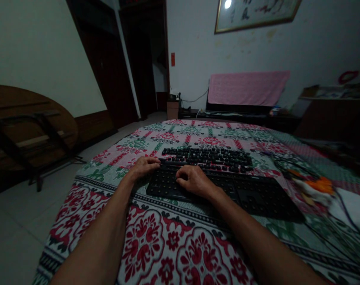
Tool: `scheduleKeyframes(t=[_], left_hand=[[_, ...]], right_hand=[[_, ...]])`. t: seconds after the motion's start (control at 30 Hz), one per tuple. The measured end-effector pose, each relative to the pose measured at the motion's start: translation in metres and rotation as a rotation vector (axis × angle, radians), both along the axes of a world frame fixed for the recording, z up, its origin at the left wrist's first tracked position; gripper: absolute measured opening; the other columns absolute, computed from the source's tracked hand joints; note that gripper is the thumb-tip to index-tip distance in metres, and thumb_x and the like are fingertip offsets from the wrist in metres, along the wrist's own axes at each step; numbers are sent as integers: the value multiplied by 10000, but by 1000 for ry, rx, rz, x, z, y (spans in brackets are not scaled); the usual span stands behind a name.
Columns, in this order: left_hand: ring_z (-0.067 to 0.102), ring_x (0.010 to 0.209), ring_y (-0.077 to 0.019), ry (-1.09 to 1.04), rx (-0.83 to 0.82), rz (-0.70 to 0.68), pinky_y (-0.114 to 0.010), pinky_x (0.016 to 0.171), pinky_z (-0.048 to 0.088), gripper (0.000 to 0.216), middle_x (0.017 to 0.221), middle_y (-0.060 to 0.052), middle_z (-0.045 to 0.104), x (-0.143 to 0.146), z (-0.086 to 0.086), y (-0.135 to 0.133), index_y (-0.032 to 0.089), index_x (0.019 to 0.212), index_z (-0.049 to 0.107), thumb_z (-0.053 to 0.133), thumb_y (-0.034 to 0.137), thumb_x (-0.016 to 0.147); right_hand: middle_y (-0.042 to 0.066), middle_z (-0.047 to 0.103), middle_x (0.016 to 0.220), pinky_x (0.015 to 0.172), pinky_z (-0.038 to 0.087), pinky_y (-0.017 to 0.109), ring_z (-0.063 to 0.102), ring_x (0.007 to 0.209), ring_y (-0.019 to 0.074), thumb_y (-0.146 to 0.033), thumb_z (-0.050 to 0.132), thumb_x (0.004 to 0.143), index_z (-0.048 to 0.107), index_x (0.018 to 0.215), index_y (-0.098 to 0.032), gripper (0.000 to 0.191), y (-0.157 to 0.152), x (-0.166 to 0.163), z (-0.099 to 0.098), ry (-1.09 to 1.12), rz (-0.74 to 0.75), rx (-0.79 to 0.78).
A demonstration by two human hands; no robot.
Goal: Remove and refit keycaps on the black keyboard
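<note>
A black keyboard base [239, 188] is laid across a cloth-covered worktop [142, 237] patterned in red, green, pink and white, with rows of small studs exposed along its upper face. Behind it, loose black keycaps [209, 156] are arranged in several rows running roughly parallel to its far edge. The left hand [144, 166] is placed at the far left corner of the base, its fingers extended to the end of a narrow dark bar [174, 162]; whether the bar is gripped or merely touched cannot be told. The right hand [194, 178] is held over the left part of the base, with the fingers curled and the thumb brought near the forefinger; whether anything small is pinched there cannot be told. A black cable [319, 233] is seen at the near right corner of the base. To the right, an orange item [319, 185] and a white item [352, 209] are shown, both indistinct. In the background, a pink towel [248, 89] is draped over a dark panel below a framed picture [257, 14]. At left, a round wooden tabletop [28, 114] is stood on edge near the wall.
</note>
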State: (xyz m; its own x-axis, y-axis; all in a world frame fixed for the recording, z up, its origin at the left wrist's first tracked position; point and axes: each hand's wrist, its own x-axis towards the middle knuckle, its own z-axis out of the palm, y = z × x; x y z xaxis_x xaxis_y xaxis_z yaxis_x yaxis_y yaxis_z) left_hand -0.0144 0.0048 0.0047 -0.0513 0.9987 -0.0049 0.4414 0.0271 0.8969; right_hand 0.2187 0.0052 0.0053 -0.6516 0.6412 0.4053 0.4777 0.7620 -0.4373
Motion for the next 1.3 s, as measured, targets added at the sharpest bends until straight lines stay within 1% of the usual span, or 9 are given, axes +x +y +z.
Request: scheduleKeyframes(t=[0.23,0.37,0.47,0.57,0.67,0.87,1.0,1.1,1.3], left_hand=[[504,572,-121,100,114,43,-243,549,370,330,651,-21,620,-3,-13,1,125,817,678,623,360,593],[525,602,-134,76,133,42,-246,565,387,357,688,-34,635,-6,-20,4,122,847,673,631,361,586],[541,638,-147,33,139,30,-253,582,395,396,728,-46,642,-8,-23,6,111,884,665,632,367,582],[545,648,-150,29,140,14,-257,598,393,376,727,-44,641,-8,-23,5,110,861,671,630,358,581],[540,629,-143,-11,124,-4,-255,591,386,363,709,-37,639,-8,-21,3,110,853,671,624,347,583],[533,600,-135,-103,63,7,-249,563,380,389,686,-40,633,-6,-17,0,91,866,665,639,324,556],[522,567,-123,-138,63,8,-244,542,371,375,665,-37,630,-7,-20,1,97,869,668,638,308,560],[517,550,-113,-179,63,-13,-241,539,370,364,658,-33,632,-9,-23,3,99,874,666,639,289,564],[555,604,-134,-202,73,-42,-260,593,414,331,708,-51,651,-12,-24,5,98,856,667,646,259,567]], right_hand=[[36,594,804,684,403,239,538,741,133,-147,561,699,629,786,-169,113,0,1,0,-41,9,22],[40,600,816,699,409,246,544,757,138,-128,554,701,627,804,-170,133,-2,1,2,-86,17,35],[49,610,848,726,409,251,551,790,146,-117,536,711,625,868,-169,187,-3,2,3,-114,17,60],[56,612,874,740,406,252,551,820,153,-111,514,730,621,921,-170,227,-3,2,4,-139,41,91],[55,605,866,723,403,247,547,806,151,-109,514,733,626,921,-177,229,-4,2,4,-162,55,109],[66,578,864,722,405,248,532,793,147,-131,525,742,625,924,-165,211,-7,1,6,-154,24,93],[64,578,849,701,402,246,526,769,144,-141,516,752,620,934,-164,210,-8,1,8,-157,13,89],[50,585,815,675,393,239,527,745,139,-172,511,765,624,919,-173,190,-10,-8,10,-135,34,78],[22,599,748,630,373,224,531,704,130,-174,545,738,646,849,-186,150,-25,-53,8,-79,196,25]])
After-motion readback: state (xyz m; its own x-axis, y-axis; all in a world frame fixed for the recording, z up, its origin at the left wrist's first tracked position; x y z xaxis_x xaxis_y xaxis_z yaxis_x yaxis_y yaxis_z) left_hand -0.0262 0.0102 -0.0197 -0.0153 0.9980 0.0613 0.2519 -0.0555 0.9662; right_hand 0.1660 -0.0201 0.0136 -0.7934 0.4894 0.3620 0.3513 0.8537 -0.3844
